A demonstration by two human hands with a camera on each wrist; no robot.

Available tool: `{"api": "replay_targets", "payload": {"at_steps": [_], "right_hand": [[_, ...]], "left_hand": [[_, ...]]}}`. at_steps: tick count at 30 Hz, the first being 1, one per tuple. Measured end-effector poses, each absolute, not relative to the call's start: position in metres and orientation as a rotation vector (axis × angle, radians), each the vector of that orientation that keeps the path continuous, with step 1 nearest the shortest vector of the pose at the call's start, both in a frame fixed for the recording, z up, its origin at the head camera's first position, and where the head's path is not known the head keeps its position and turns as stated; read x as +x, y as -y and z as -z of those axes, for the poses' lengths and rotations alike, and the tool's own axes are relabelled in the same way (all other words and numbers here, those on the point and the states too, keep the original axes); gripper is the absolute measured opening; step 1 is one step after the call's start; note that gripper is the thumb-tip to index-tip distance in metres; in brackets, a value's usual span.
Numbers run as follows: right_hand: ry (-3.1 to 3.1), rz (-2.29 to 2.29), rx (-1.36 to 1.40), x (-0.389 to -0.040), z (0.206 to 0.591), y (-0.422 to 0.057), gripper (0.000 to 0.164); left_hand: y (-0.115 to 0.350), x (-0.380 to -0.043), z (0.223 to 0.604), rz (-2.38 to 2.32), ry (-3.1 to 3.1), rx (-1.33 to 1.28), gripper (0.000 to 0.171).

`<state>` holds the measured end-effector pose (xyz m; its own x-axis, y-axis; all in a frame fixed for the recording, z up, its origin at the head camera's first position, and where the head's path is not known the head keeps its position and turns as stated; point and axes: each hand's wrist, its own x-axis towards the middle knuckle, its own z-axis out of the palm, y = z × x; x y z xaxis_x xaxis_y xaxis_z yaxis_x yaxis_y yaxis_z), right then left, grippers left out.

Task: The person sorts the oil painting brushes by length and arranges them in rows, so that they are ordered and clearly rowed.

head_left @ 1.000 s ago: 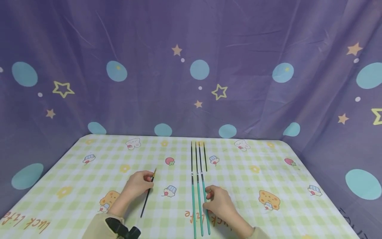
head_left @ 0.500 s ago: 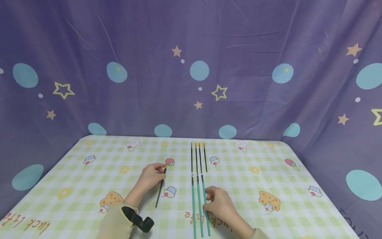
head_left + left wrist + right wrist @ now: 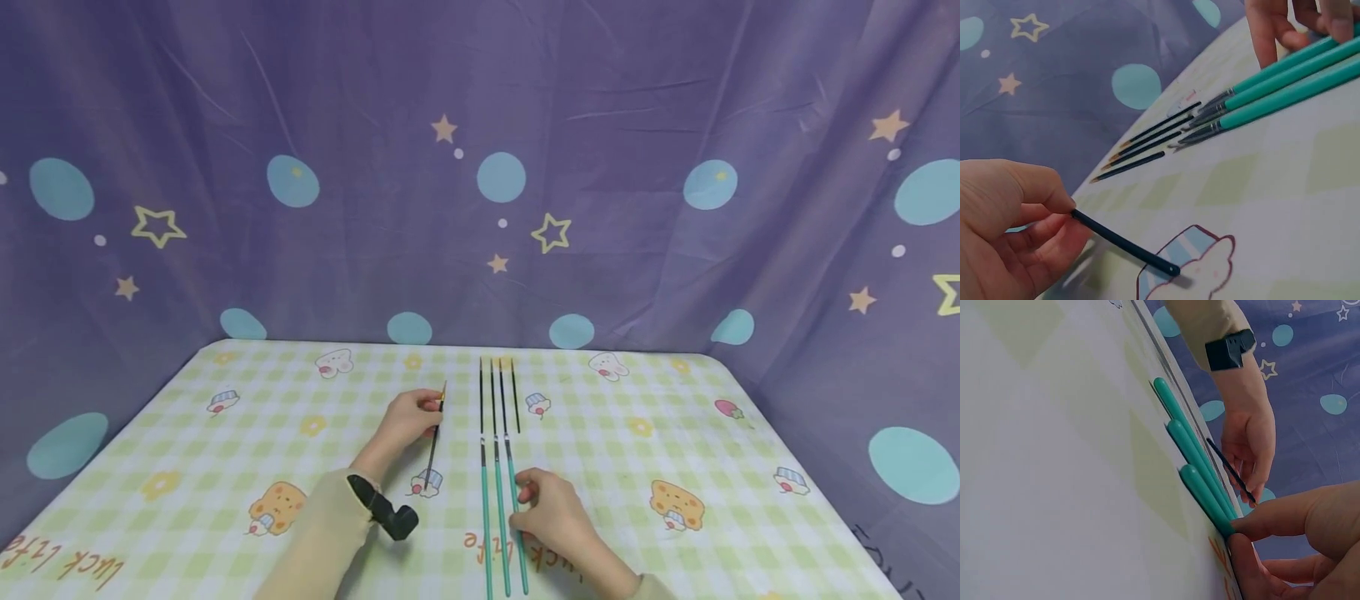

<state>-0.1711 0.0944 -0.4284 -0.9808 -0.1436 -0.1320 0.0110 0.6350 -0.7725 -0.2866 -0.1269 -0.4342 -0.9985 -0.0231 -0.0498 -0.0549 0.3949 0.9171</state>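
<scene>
In the head view my left hand (image 3: 407, 419) pinches a thin black paintbrush (image 3: 432, 454) near its ferrule, bristles pointing away from me. Its handle end (image 3: 1163, 265) hangs over a cupcake print in the left wrist view. Three teal paintbrushes lie side by side, bristles away; my right hand (image 3: 553, 510) grips the rightmost teal paintbrush (image 3: 522, 557) between thumb and forefinger. The left teal brush (image 3: 485, 500) and middle teal brush (image 3: 500, 500) are untouched. Beyond them lies a row of several thin black paintbrushes (image 3: 482, 400), pointing the same way.
A green-and-white checked cloth (image 3: 600, 450) with printed cakes, flowers and letters covers the table. Behind the far edge hangs a purple curtain (image 3: 375, 250) with stars and blue ovals. A black wrist camera (image 3: 384, 507) sits on the left sleeve.
My left hand has carried the black paintbrush rightward and away from me, towards the row of black brushes. The right hand and the teal brushes have stayed in place.
</scene>
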Motion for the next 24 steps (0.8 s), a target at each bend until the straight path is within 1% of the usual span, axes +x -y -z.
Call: {"api": "replay_targets", "payload": {"at_steps": [7, 13, 24], "right_hand": [[-2.671, 1.257, -0.098, -0.171, 0.428, -0.095, 0.050], [-2.673, 1.251, -0.128, -0.170, 0.429, -0.096, 0.050], [-2.696, 1.245, -0.150, -0.172, 0.429, -0.096, 0.051]], "left_hand": [[0.119, -0.305, 0.438, -1.772, -2.561, -0.070, 0.041], [0.111, -0.319, 0.441, -1.818, -2.506, -0.145, 0.043], [0.096, -0.341, 0.436, -1.950, -2.454, -0.223, 0.041]]}}
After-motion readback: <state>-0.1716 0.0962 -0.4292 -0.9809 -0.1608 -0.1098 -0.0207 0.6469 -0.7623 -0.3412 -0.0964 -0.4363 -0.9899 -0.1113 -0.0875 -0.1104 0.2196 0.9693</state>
